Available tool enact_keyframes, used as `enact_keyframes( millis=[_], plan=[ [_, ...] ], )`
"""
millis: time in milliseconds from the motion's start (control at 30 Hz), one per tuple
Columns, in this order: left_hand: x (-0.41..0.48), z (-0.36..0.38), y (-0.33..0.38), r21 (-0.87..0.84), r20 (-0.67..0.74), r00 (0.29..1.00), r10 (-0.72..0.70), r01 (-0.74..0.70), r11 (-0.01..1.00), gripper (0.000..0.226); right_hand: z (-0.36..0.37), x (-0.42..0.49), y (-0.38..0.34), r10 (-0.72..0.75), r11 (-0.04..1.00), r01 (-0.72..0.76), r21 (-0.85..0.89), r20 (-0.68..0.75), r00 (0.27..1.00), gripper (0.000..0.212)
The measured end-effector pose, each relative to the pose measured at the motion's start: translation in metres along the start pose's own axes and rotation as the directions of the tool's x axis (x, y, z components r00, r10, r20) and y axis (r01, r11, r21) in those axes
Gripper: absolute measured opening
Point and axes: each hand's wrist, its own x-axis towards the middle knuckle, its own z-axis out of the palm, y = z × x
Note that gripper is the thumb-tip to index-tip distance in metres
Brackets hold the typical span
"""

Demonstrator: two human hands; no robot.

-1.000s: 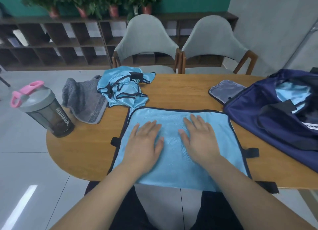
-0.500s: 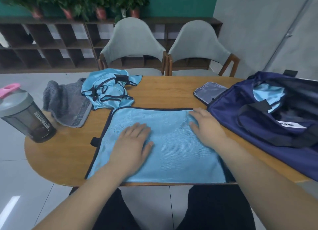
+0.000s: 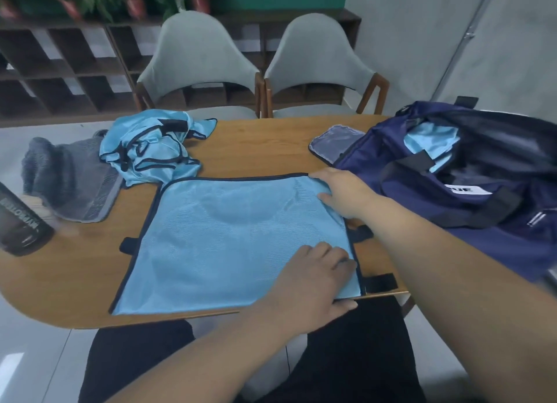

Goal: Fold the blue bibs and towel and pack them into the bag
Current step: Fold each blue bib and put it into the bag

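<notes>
A blue bib (image 3: 235,237) with black trim is spread flat on the tabletop (image 3: 256,149) at frame centre. Its lower right corner is pinched by the left hand (image 3: 313,279), with bent fingers above and the thumb at the tabletop edge below. The right hand (image 3: 343,191) is laid on the upper right corner; whether the cloth is gripped cannot be told. A heap of blue bibs (image 3: 150,149) and a grey towel (image 3: 69,182) are noted at upper left. The open navy bag (image 3: 506,240) is placed at right, with blue fabric (image 3: 431,140) inside. A dark bottle (image 3: 21,225) is recorded at the left edge.
</notes>
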Motion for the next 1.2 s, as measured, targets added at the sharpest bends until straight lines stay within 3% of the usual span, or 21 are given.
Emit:
enact_keyframes(
  millis=[200, 367, 500, 633, 733, 900, 967, 1100, 1200],
  plan=[
    [-0.008, 0.014, 0.006, 0.091, -0.087, 0.996, 0.005, 0.003, 0.996, 0.056, 0.008, -0.007, 0.011, -0.028, 0.999, 0.03, 0.037, -0.047, 0.998, 0.055],
    [-0.004, 0.014, 0.027, 0.234, -0.134, 0.991, -0.017, 0.048, 0.971, 0.044, 0.012, 0.002, 0.004, -0.015, 0.989, 0.013, -0.149, -0.012, 1.0, 0.054],
    [-0.006, 0.02, 0.033, 0.204, -0.225, 0.973, -0.044, 0.092, 0.975, 0.041, 0.012, 0.008, -0.007, 0.024, 0.952, -0.026, -0.305, -0.011, 1.0, 0.051],
    [-0.006, 0.021, 0.034, 0.186, -0.278, 0.961, -0.01, 0.064, 0.98, 0.043, 0.005, 0.008, -0.007, 0.035, 0.946, -0.056, -0.32, -0.071, 0.997, 0.047],
    [-0.006, 0.02, 0.03, 0.199, -0.224, 0.974, 0.024, 0.022, 0.98, 0.05, -0.003, 0.006, -0.007, 0.053, 0.984, -0.068, -0.163, -0.092, 0.994, 0.05],
    [-0.003, 0.014, 0.032, 0.025, -0.272, 0.961, -0.047, 0.055, 0.998, 0.016, -0.017, 0.0, 0.0, 0.09, 0.991, -0.077, 0.111, -0.117, 0.989, 0.044],
    [-0.003, 0.007, 0.031, -0.079, -0.306, 0.949, -0.071, 0.049, 0.996, 0.018, -0.025, -0.002, 0.003, 0.147, 0.967, -0.117, 0.225, -0.121, 0.982, 0.041],
    [-0.009, -0.024, 0.03, -0.405, -0.279, 0.921, -0.272, 0.144, 0.903, 0.024, -0.036, -0.004, 0.007, 0.311, 0.806, -0.227, 0.546, -0.065, 0.948, 0.033],
    [-0.02, -0.051, 0.028, -0.6, -0.259, 0.841, -0.476, 0.246, 0.761, 0.021, -0.047, -0.003, 0.001, 0.369, 0.675, -0.281, 0.682, 0.018, 0.929, 0.034]
  ],
)
